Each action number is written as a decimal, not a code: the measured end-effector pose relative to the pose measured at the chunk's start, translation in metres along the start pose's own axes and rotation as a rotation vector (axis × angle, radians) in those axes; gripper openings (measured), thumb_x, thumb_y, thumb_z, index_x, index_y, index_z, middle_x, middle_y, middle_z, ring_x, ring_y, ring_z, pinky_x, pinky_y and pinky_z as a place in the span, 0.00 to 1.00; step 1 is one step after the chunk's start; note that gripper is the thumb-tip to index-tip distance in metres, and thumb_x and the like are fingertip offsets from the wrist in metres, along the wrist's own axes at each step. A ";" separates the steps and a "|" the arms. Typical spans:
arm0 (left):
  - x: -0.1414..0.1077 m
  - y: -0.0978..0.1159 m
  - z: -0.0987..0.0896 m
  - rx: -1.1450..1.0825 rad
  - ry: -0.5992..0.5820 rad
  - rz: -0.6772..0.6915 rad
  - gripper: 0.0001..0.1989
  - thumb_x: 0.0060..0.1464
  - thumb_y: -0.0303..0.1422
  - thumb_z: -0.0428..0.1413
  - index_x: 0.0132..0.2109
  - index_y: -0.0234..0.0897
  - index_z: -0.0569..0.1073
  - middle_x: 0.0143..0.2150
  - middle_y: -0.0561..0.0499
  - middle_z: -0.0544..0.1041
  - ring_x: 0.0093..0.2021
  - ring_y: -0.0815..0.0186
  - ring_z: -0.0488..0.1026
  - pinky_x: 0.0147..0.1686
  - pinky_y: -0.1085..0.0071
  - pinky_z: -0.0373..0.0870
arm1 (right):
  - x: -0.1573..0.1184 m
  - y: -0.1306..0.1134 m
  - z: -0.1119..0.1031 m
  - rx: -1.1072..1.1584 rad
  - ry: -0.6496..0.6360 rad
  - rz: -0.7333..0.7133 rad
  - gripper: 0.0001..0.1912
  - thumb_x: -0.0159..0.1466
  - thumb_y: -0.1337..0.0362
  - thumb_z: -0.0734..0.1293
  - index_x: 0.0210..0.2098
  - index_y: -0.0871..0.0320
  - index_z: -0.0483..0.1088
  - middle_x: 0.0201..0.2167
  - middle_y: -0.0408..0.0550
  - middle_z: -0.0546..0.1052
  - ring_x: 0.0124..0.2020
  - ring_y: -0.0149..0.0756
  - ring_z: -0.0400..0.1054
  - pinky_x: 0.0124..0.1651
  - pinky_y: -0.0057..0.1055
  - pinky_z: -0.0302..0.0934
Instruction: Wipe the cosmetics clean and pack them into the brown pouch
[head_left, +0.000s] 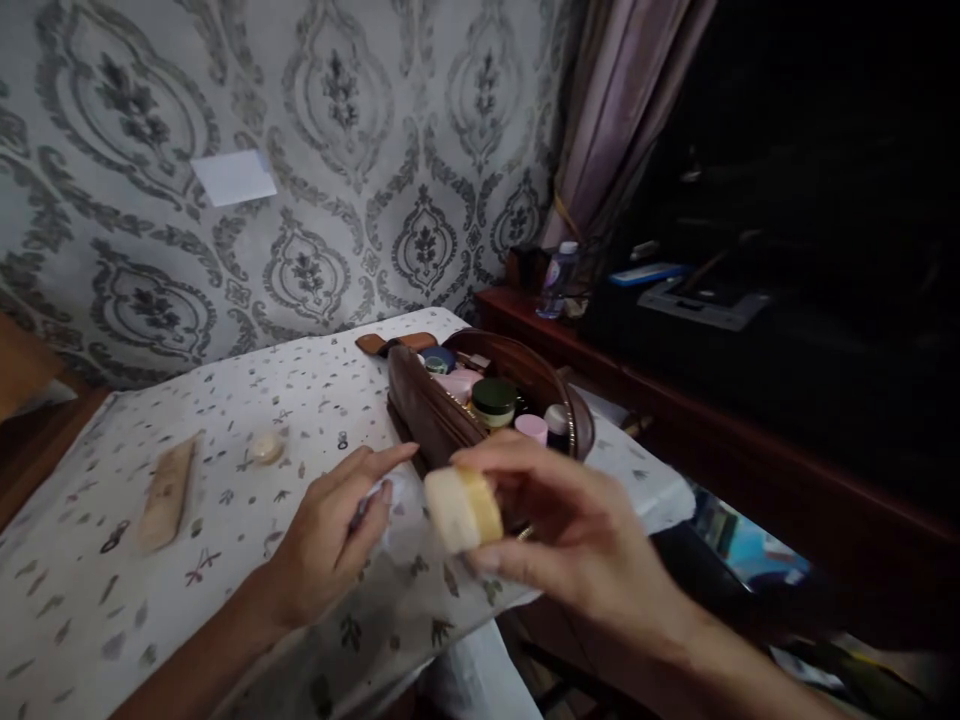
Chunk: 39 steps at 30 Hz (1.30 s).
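The right hand, nearest the front with its forearm cut off by the lower edge, holds a small jar between thumb and fingers, above the front edge of the table. The jar is tipped on its side: its short axis runs roughly left to right, the cream end facing left and the gold band towards the palm. Blur hides any lettering, and the fingers cover part of the gold side.

The left hand is loosely curled, index finger stretched towards the jar; whether anything sits between its thumb and fingers I cannot tell.

Left of the hands lie a beige tube, its length slanting away from the viewer, and a little round pot.

Just beyond the jar stands an open brown bag, its near end hidden by the right hand. Inside show a green lid and a pink lid; other contents are partly covered.

Behind the bag lies a brown case. Farther right, a clear bottle stands on a dark, hard-to-read ledge.
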<state>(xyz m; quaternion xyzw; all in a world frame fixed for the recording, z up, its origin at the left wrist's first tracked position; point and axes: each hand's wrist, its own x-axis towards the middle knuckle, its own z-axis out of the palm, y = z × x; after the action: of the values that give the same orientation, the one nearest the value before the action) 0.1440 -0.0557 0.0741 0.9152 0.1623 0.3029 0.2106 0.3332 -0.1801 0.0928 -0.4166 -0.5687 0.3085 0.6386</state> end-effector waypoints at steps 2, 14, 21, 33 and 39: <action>0.022 0.017 0.003 0.180 -0.032 0.157 0.23 0.66 0.25 0.44 0.65 0.42 0.63 0.36 0.52 0.71 0.33 0.69 0.72 0.32 0.73 0.70 | 0.005 -0.012 -0.022 -0.040 0.105 0.004 0.20 0.56 0.65 0.78 0.48 0.51 0.75 0.42 0.45 0.77 0.38 0.30 0.73 0.41 0.26 0.71; 0.035 0.018 0.030 0.303 -0.035 0.278 0.22 0.62 0.19 0.47 0.62 0.33 0.67 0.35 0.52 0.67 0.30 0.73 0.66 0.30 0.77 0.67 | 0.025 -0.004 -0.083 -0.472 0.068 -0.082 0.17 0.60 0.64 0.74 0.49 0.57 0.73 0.44 0.46 0.78 0.38 0.32 0.73 0.40 0.29 0.70; 0.031 0.016 0.043 0.153 0.045 0.256 0.26 0.59 0.15 0.50 0.63 0.33 0.67 0.39 0.51 0.68 0.32 0.75 0.66 0.29 0.81 0.66 | 0.046 0.009 -0.089 -0.863 -0.303 -0.295 0.06 0.69 0.69 0.64 0.42 0.60 0.73 0.40 0.48 0.76 0.44 0.36 0.66 0.48 0.34 0.62; 0.029 0.013 0.043 0.172 0.015 0.225 0.28 0.59 0.15 0.49 0.64 0.37 0.65 0.39 0.52 0.67 0.32 0.74 0.66 0.28 0.78 0.66 | 0.086 0.027 -0.068 -1.302 -0.796 -0.544 0.08 0.63 0.69 0.67 0.28 0.60 0.75 0.40 0.54 0.72 0.51 0.48 0.60 0.55 0.46 0.55; 0.030 0.015 0.041 0.189 -0.002 0.216 0.25 0.60 0.17 0.48 0.62 0.36 0.66 0.36 0.53 0.66 0.31 0.73 0.65 0.27 0.77 0.65 | 0.095 0.034 -0.059 -1.401 -0.900 -0.684 0.10 0.65 0.67 0.66 0.27 0.58 0.76 0.39 0.53 0.74 0.52 0.49 0.61 0.59 0.50 0.54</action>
<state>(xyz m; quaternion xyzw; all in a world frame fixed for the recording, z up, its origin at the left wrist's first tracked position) 0.1946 -0.0678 0.0661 0.9435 0.0903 0.3061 0.0896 0.4095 -0.0925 0.1069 -0.3583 -0.9156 -0.1819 0.0118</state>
